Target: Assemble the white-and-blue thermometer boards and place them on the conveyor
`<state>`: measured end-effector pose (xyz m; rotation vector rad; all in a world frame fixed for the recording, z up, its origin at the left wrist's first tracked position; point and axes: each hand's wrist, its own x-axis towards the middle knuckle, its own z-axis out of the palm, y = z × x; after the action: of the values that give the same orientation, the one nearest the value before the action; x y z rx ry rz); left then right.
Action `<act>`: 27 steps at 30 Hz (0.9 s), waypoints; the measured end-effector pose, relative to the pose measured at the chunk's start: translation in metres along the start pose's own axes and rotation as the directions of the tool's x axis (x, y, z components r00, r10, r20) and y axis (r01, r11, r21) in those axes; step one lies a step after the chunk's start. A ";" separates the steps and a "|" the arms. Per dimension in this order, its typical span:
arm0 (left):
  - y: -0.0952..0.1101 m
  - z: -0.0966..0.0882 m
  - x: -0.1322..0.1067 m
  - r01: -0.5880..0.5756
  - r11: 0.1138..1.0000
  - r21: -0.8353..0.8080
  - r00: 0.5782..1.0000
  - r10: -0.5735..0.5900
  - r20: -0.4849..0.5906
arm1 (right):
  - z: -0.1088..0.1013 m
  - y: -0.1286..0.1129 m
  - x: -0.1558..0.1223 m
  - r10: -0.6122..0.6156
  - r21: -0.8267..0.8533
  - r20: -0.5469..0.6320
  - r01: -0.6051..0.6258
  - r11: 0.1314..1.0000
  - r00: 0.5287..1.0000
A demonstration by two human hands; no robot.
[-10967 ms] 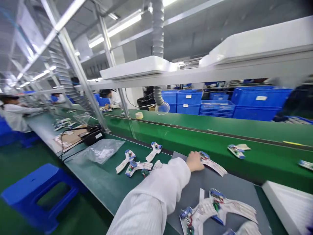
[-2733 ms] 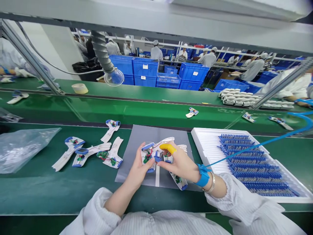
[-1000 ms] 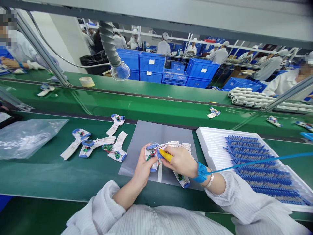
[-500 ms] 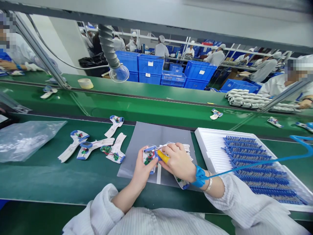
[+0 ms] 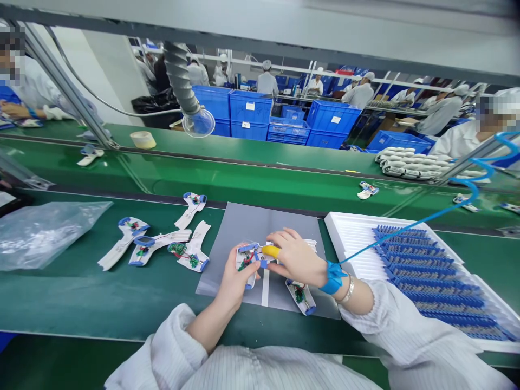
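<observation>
My left hand (image 5: 233, 276) grips a white gun-shaped housing half (image 5: 246, 259) with a blue tip and a small green board inside, held over a grey mat (image 5: 252, 225). My right hand (image 5: 296, 259), with a yellow cot on its forefinger and a blue wrist strap (image 5: 333, 276), pinches a small blue part against that housing. Another open housing half (image 5: 301, 297) lies on the mat just under my right wrist.
Several more housing halves (image 5: 162, 244) lie on the green bench to the left, beside a clear plastic bag (image 5: 44, 230). A white tray of blue parts (image 5: 410, 265) sits at the right. Behind runs a green conveyor (image 5: 260, 181) carrying single units; other workers and blue crates stand beyond.
My right hand has shifted slightly up and right on the housing, uncovering the housing half under my wrist. The units on the conveyor have drifted to the right.
</observation>
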<state>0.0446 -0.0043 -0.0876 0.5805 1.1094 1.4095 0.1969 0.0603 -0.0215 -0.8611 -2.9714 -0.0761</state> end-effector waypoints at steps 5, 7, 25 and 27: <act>0.002 -0.003 0.008 0.043 0.999 0.029 0.998 -0.044 0.035 | -0.004 0.009 0.009 -0.092 0.013 0.125 0.091 0.996 0.988; 0.004 -0.006 0.014 0.063 0.997 0.041 0.998 -0.064 0.026 | -0.002 0.022 0.018 -0.067 0.068 0.162 0.056 0.996 0.985; 0.016 -0.005 0.017 0.043 0.983 0.179 0.996 -0.056 0.070 | -0.001 0.070 0.031 0.274 0.117 -0.038 -0.268 0.956 0.961; 0.019 -0.002 0.015 0.037 0.986 0.160 0.996 -0.049 0.069 | -0.009 0.057 0.026 0.200 0.172 -0.076 -0.185 0.968 0.977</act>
<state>0.0313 0.0123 -0.0757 0.7120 1.1762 1.2607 0.2058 0.1216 -0.0090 -1.0856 -2.7457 0.1301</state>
